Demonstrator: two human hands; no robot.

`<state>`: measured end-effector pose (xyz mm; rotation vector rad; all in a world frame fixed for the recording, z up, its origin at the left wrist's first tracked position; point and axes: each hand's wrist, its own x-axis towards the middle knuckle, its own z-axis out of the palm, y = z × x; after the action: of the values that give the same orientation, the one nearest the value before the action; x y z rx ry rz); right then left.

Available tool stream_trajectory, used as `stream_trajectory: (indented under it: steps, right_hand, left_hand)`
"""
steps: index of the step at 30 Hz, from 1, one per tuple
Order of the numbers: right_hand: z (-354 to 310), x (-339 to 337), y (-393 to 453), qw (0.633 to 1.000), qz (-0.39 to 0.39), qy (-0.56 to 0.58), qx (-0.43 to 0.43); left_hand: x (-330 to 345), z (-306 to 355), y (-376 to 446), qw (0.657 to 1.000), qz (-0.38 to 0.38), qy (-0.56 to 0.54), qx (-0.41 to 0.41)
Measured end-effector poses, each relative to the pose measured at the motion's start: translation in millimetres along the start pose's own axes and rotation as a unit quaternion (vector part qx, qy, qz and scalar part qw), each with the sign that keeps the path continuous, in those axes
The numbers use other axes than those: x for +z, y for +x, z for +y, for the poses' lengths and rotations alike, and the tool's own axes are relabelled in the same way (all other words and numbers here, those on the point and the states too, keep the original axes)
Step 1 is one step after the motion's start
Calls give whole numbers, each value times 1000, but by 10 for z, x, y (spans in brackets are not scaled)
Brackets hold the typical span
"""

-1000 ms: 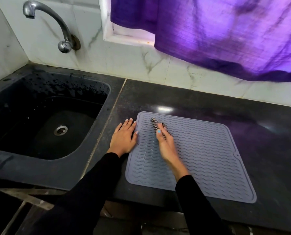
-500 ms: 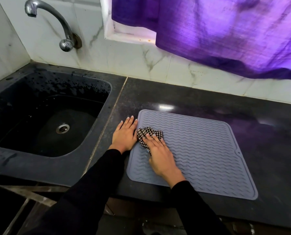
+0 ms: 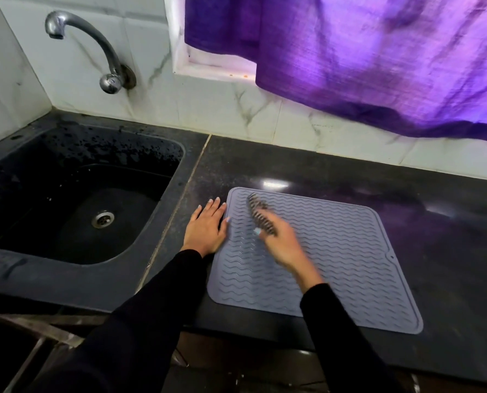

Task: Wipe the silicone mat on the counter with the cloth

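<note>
— While wiping with the small black-and-white checked cloth (image 3: 260, 215), gripping it in the right hand (image 3: 282, 245), blurred from motion, near the far left corner of the grey wavy-ribbed silicone mat (image 3: 336, 251).

— And lying where, that mat?

— Lying flat on the dark stone counter (image 3: 435, 217), under the right hand and stretching away to its right and back toward the near edge.

— Doing what, the left hand (image 3: 206, 229)?

— Resting flat, fingers straight and released, on the counter just beside the mat's left edge, thumb touching the rim; probably steadying it.

— Getting far along?

— Hard to judge: no visible dirt or wet streaks showing which ribs are done. Working only the corner beyond the hand at present; likely leaving the broad middle, the right side and the near strip yet to cover.

— Anything off to the left of the resting hand?

— Sitting there, a black sink (image 3: 74, 268) with a chrome tap (image 3: 94, 43) above.
</note>
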<state>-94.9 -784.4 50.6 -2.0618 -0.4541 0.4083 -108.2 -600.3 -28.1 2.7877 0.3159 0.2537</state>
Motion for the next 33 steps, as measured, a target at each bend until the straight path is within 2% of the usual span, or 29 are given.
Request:
stream_trajectory:
  steps: [1, 3, 5, 10, 12, 14, 15, 17, 18, 20, 21, 22, 24, 25, 28, 30, 33]
  right_hand:
    - [61, 174, -16, 989, -43, -139, -23]
    - [182, 422, -82, 934, -40, -347, -79]
    - [216, 475, -111, 904, -8, -414, -108]
    - [200, 275, -162, 884, -25, -455, -107]
    - [255, 190, -233, 885, -33, -454, -100]
    - [271, 23, -296, 908, -47, -411, -67]
    - [271, -84, -304, 937, -56, -343, -39]
    - [228, -331, -269, 987, -68, -139, 52]
    - [190, -438, -252, 994, -44, -13, 95]
    - [153, -564, -195, 974, 55, 175, 136]
    - [110, -570, -196, 972, 96, 175, 124]
    - [61, -524, -203, 981, 119, 113, 101]
    - [15, -289, -262, 991, 95, -67, 61]
    - [33, -112, -313, 986, 66, -149, 46]
    - [251, 371, -422, 932, 42, -360, -25]
    - [359, 375, -418, 941, 51, -333, -41]
    - [393, 165, -429, 995, 36, -94, -15]
  left_hand:
    - [-5, 1, -2, 1000, -1, 4, 1]
    - [-15, 1, 6, 1000, -4, 12, 4]
    - [-19, 2, 7, 1000, -8, 18, 4]
    - [-9, -4, 10, 1000, -20, 17, 1]
    - [-8, -7, 14, 1000, -23, 17, 2]
    - [-5, -11, 19, 1000, -24, 15, 1]
    - [-3, -9, 19, 1000, -21, 14, 1]
    - [0, -1, 15, 1000, -11, 13, 1]
    - [2, 1, 10, 1000, -9, 12, 1]
    - [11, 2, 5, 1000, -2, 10, 2]
    - [13, 2, 3, 1000, 1, 9, 2]
    - [12, -1, 5, 1000, 4, 6, 2]
    - [11, -12, 5, 1000, 5, 1, 3]
    - [15, -15, 2, 1000, 5, -1, 4]
    - [19, -19, 5, 1000, 12, -3, 6]
    - [19, -18, 4, 1000, 14, -1, 5]
    - [18, -11, 10, 1000, 6, 0, 5]
